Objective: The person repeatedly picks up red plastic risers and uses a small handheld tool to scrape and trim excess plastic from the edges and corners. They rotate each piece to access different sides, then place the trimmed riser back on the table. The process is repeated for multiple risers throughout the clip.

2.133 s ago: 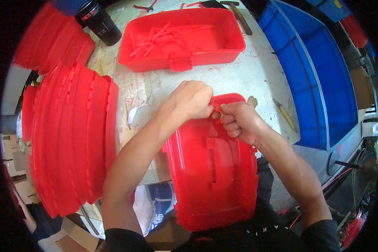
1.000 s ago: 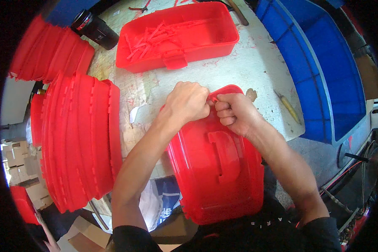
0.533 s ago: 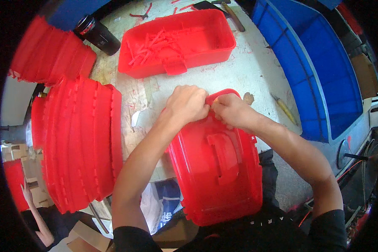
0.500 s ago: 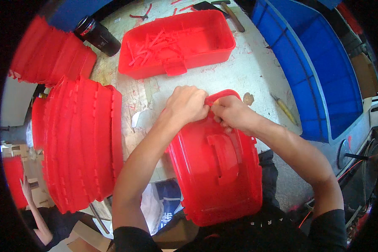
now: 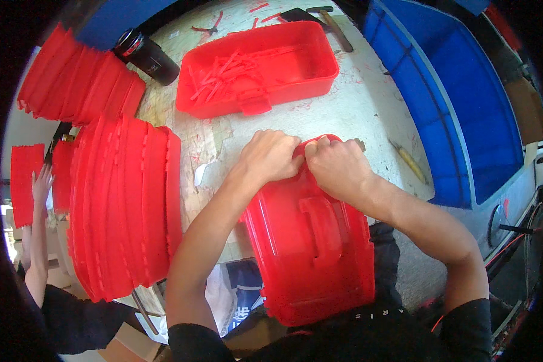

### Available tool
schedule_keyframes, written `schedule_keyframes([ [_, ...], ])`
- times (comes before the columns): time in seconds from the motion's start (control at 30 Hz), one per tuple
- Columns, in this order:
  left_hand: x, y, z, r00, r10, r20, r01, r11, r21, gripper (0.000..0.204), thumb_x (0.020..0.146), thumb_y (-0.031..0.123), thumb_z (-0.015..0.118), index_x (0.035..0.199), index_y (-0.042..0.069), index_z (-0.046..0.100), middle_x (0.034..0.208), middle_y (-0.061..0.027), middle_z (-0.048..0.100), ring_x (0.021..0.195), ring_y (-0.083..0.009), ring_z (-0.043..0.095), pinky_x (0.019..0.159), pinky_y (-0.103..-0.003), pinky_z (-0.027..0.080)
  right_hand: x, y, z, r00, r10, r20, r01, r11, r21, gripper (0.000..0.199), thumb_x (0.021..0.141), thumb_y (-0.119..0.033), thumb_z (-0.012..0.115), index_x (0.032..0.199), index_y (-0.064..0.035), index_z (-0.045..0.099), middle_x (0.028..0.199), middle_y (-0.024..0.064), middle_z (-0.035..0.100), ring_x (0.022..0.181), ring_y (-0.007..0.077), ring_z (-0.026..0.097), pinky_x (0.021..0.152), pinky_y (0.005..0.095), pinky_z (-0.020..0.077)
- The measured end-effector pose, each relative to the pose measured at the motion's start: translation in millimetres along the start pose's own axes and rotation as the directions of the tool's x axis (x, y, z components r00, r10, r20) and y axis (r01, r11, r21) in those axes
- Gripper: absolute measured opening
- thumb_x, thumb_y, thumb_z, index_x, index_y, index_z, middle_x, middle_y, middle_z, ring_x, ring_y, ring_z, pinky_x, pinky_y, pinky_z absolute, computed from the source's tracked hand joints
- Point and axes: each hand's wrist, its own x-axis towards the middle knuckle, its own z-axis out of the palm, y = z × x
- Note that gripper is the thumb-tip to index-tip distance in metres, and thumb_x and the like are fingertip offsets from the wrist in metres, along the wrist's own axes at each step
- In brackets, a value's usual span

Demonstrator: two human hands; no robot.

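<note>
Head view: glossy red plastic lid (image 5: pixel 289 256) with rounded corners and moulded handle (image 5: pixel 321 228), lying over near edge of pale, scuffed surface (image 5: pixel 380 123). Clamped on lid's far end, close together: left hand (image 5: pixel 270 155) and right hand (image 5: pixel 339 166), fingertips mostly hidden. Beyond, red box (image 5: pixel 308 89) holding loose thin strips (image 5: pixel 226 69). To the left, nested red plastic shells (image 5: pixel 127 208) with jagged rims, plus black cylindrical tumbler (image 5: pixel 154 61). To the right, ribbed blue crate (image 5: pixel 433 105).

Free room between hands (image 5: pixel 270 155) and red bin (image 5: pixel 304 93), red stack (image 5: pixel 127 211) in the way leftward
</note>
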Motion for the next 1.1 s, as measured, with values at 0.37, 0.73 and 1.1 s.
schedule_keyframes([
  [0.37,5.1,-3.8,3.4,1.0,0.016,0.005,-0.016,1.0,-0.016,0.02,0.074,0.022,0.066,0.079,0.003,0.071,0.073,-0.0258,0.066,0.075,-0.0439,0.066,0.071,-0.052,0.053,6.5,20.6,17.6,0.962,-0.226,-0.15,0.193,0.959,-0.207,0.015,0.088,-0.019,0.061,0.083,-0.0057,0.058,0.073,0.0076,0.062,0.064,0.0191,0.067,0.054,0.0321,0.0555],
  [0.73,3.6,-2.3,-0.9,0.998,-0.061,0.001,0.061,0.997,-0.051,0.023,0.075,0.023,0.068,0.077,0.0,0.073,0.077,-0.0249,0.068,0.078,-0.042,0.068,0.074,-0.05,0.055,15.3,24.3,14.4,0.934,-0.213,-0.288,0.161,0.968,-0.194,0.015,0.085,-0.015,0.059,0.094,-0.0031,0.063,0.067,0.0058,0.063,0.058,0.0161,0.067,0.047,0.0294,0.0527],
  [1.1,5.2,-0.1,0.0,0.994,-0.104,0.017,0.104,0.994,-0.018,0.021,0.075,0.022,0.069,0.077,0.0,0.072,0.081,-0.0241,0.069,0.079,-0.0416,0.069,0.073,-0.049,0.055,9.0,4.9,24.1,0.961,-0.043,-0.271,-0.035,0.96,-0.277,0.023,0.086,-0.015,0.058,0.104,-0.001,0.058,0.07,0.0034,0.063,0.057,0.0157,0.067,0.048,0.0285,0.0533],
])
